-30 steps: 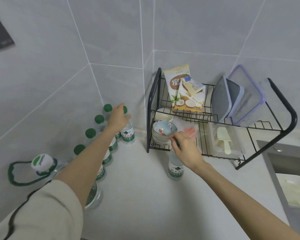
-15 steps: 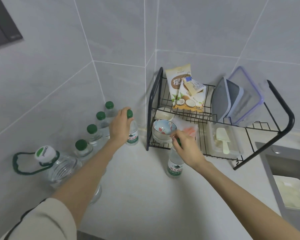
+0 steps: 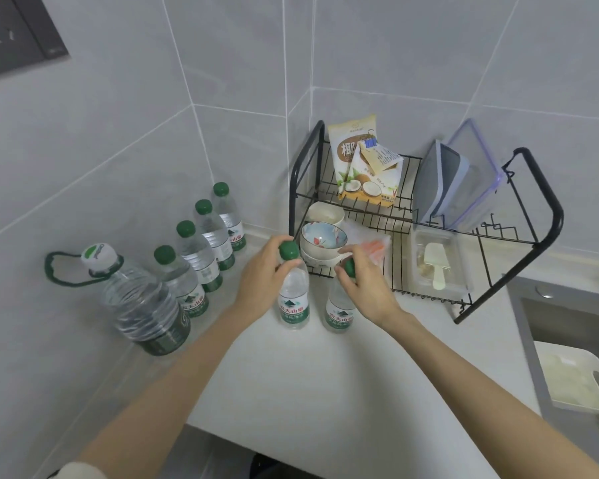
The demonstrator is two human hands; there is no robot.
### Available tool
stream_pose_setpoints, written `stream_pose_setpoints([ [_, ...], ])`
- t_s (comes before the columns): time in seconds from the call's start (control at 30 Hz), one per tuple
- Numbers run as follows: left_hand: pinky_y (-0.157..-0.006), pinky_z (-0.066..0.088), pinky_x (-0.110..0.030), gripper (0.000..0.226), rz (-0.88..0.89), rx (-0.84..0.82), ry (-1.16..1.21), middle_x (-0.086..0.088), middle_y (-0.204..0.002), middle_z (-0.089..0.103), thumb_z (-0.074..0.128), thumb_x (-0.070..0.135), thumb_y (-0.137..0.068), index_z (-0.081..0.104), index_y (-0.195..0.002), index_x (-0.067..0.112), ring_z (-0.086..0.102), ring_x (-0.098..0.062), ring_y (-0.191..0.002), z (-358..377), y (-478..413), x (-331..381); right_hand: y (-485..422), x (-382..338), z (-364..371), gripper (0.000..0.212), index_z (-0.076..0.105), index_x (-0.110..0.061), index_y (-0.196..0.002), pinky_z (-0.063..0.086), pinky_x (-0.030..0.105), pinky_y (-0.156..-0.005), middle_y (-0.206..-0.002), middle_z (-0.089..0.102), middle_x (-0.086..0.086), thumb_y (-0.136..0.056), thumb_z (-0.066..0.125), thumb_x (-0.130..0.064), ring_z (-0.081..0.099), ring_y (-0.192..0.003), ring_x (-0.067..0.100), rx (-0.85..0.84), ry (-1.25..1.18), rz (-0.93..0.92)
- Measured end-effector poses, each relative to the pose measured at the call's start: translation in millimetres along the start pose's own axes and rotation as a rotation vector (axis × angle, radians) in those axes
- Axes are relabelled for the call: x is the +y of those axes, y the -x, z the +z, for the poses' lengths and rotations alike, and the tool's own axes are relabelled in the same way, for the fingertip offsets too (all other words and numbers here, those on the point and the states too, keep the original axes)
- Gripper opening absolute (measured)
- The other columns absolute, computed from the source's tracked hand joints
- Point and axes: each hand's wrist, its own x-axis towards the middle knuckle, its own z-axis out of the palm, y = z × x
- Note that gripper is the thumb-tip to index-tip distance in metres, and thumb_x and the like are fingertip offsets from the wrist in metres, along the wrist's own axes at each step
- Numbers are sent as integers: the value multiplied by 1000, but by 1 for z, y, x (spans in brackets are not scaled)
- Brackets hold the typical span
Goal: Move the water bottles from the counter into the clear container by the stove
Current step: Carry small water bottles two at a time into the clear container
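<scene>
Each hand grasps a small bottle: the left hand (image 3: 261, 283) holds a small clear plastic water bottle with a green cap (image 3: 294, 300), and the right hand (image 3: 369, 290) holds a second matching green-capped bottle (image 3: 339, 312).

The left hand's fingers curl round the first bottle's neck, with the cap showing above them. The right hand's fingers close over the second bottle's cap and neck. Both bottles are upright, just beside each other, low over the white counter (image 3: 325, 382). Whether their bases touch it cannot be told. They are in front of the black wire dish rack (image 3: 548, 236), near a blue patterned bowl (image 3: 324, 236) on its lower shelf. To the left, a row of four more green-capped bottles (image 3: 201, 257) stands along the grey tiled wall (image 3: 118, 150), beside a large clear water jug with a white cap (image 3: 142, 305).
</scene>
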Motion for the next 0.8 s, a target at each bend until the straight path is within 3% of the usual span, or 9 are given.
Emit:
stream_pose_setpoints([
  [0.1, -62, 34, -27, 40, -40, 10, 27, 9, -78, 53, 65, 31, -87, 53, -123, 16, 46, 1, -58, 13, 13, 0, 7, 4, -1, 39, 33, -24, -131, 44, 31, -77, -97, 63, -1, -97, 51, -30, 59, -89, 16, -25, -89, 45],
  [0.2, -63, 34, -28, 43, -67, -3, 37, 14, -70, 44, 67, 29, -87, 51, -125, 17, 46, 0, -58, 22, 19, 0, 13, 14, 0, 48, 29, -27, -133, 45, 31, -85, -112, 62, 0, -94, 55, -35, 58, -101, 17, -41, -123, 63],
  [0.3, -62, 36, -27, 42, -35, -22, 48, 16, -71, 48, 66, 28, -87, 49, -125, 18, 46, -3, -61, 28, 19, 2, 18, 21, 1, 55, 30, -31, -131, 43, 21, -92, -121, 57, -7, -88, 65, -31, 54, -113, 8, -17, -195, 68],
  [0.4, -79, 38, -25, 39, -1, -31, 52, 13, -100, 56, 64, 32, -89, 51, -122, 17, 49, -13, -92, 36, 19, -4, 27, 29, 5, 58, 36, -34, -126, 42, 11, -89, -121, 54, -17, -83, 72, -20, 51, -113, -4, 8, -296, 123],
  [0.47, -94, 38, -31, 48, -67, -80, 48, 7, -110, 57, 61, 45, -86, 52, -124, 17, 45, -17, -107, 43, 21, -18, 32, 37, 10, 58, 41, -31, -124, 44, 11, -86, -118, 53, -24, -80, 74, -15, 51, -110, -7, 15, -357, 184],
  [0.53, -103, 39, -40, 55, -136, -179, 194, 6, -118, 58, 59, 50, -81, 49, -127, 21, 48, -16, -116, 49, 25, -30, 37, 44, 16, 59, 43, -27, -125, 46, 10, -84, -115, 54, -27, -79, 76, -11, 53, -110, -6, 6, -404, 240],
  [0.67, -105, 43, -38, 65, -230, -281, 429, 9, -128, 56, 72, 33, -76, 40, -134, 29, 53, -14, -122, 57, 31, -45, 38, 56, 27, 61, 43, -27, -126, 47, 23, -94, -115, 59, -19, -78, 78, -15, 55, -115, 4, -38, -417, 309],
  [0.8, -102, 44, -31, 77, -342, -341, 495, 12, -131, 57, 74, 16, -79, 33, -142, 30, 57, -7, -119, 68, 40, -70, 37, 63, 36, 60, 41, -33, -124, 46, 26, -98, -114, 60, -23, -79, 77, -19, 55, -111, -6, -43, -377, 319],
])
